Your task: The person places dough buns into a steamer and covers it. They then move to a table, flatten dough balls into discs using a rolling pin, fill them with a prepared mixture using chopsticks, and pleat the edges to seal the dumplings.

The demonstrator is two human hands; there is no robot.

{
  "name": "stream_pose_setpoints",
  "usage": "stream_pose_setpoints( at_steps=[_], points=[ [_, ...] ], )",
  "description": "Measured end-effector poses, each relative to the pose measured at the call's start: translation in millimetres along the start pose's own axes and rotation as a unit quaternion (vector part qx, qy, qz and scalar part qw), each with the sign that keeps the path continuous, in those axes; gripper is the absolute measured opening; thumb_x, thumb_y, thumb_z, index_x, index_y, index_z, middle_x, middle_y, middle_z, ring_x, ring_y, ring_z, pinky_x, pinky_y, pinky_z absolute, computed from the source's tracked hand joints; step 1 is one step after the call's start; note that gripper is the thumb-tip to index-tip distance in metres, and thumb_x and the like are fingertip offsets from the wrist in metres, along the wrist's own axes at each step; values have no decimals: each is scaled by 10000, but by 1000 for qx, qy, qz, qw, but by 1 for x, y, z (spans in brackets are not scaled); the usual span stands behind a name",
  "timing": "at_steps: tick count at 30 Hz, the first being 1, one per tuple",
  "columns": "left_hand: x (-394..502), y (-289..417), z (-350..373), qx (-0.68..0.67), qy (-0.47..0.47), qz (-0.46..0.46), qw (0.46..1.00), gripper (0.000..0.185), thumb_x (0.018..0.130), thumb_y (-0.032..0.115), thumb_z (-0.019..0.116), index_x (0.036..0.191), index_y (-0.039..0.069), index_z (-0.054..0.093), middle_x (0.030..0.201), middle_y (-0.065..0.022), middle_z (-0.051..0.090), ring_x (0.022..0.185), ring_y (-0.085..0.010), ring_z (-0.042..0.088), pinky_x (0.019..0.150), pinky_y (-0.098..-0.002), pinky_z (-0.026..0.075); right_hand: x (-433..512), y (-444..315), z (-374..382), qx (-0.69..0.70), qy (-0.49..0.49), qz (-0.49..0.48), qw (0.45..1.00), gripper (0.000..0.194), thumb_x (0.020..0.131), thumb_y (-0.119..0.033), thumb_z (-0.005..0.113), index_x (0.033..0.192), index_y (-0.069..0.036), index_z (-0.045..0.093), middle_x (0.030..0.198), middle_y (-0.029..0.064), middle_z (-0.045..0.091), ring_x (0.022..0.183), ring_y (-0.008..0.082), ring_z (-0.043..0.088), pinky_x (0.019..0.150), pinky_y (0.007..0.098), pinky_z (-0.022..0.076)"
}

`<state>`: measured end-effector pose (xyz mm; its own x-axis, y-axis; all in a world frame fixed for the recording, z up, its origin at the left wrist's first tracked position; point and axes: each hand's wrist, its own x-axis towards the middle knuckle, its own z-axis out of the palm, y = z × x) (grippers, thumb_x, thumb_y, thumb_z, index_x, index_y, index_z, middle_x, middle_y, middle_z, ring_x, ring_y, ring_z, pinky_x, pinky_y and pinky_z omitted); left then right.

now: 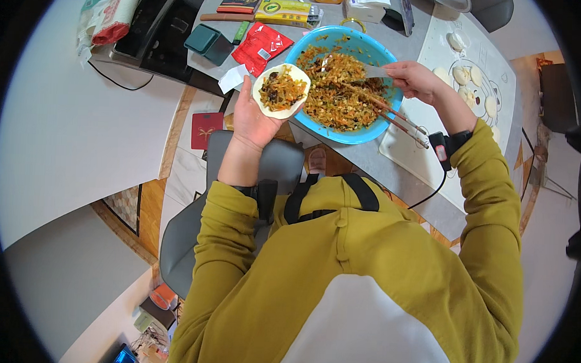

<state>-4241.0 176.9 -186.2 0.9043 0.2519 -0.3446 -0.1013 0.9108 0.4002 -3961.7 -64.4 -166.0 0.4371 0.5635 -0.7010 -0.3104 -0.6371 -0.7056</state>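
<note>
On my left palm (250,125) lies a round dough wrapper (282,115), its middle heaped with chopped filling (281,91). The wrapper is flat and unfolded, held beside the near left rim of a blue plastic bowl (321,130). My right hand (411,80) grips the handle of a translucent scoop or spatula (375,71) over the bowl; its far end is partly buried in the vegetable filling mix (341,111). A pair of chopsticks (400,119) leans in the mix, with the handle ends past the bowl's right rim.
Several dough pieces (475,75) lie on a white mat (434,59) at the right. Behind the bowl are a red packet (262,47), a dark green box (209,43), a yellow carton (283,13) and tissues (366,11). A grey chair (282,155) stands below my left hand.
</note>
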Motion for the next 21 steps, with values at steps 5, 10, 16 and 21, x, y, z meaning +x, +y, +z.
stream_pose_setpoints(
  at_steps=[5, 10, 16, 21],
  points=[
    [10, -6, 8, -28, -21, -11, 999, 691, 1032, 546, 314, 1487, 26, 335, 1521, -204, 378, 1392, -410, 381, 1122, -632, 321, -21, 8, -14, 70, 4, -30, 997, 292, 994, -263, 590, 1225, -95, 654, 643, -110, 396, 538, 21, 297, 467, 197, 237],
    [28, -16, 19, -34, -29, -17, 999, 703, 1025, 558, 333, 1485, 27, 347, 1520, -203, 381, 1389, -408, 386, 1124, -622, 323, -23, 17, -8, 33, 60, -60, 996, 276, 993, -260, 592, 1209, -104, 666, 644, -110, 409, 530, 26, 292, 473, 203, 255],
    [31, -23, 27, -27, -33, -12, 999, 705, 1021, 566, 336, 1479, 31, 359, 1511, -202, 394, 1384, -404, 395, 1123, -607, 335, -10, 22, 11, 59, 43, -53, 996, 277, 979, -230, 571, 1191, -83, 672, 683, -69, 460, 564, 49, 356, 490, 226, 294],
    [20, -20, 23, -22, -19, 5, 1000, 693, 1022, 559, 340, 1476, 37, 367, 1503, -201, 404, 1373, -404, 408, 1107, -615, 353, -9, 18, 23, -294, 80, -169, 937, 332, 958, -228, 562, 1212, -44, 668, 964, 123, 714, 832, 259, 668, 766, 361, 526]
  ],
)
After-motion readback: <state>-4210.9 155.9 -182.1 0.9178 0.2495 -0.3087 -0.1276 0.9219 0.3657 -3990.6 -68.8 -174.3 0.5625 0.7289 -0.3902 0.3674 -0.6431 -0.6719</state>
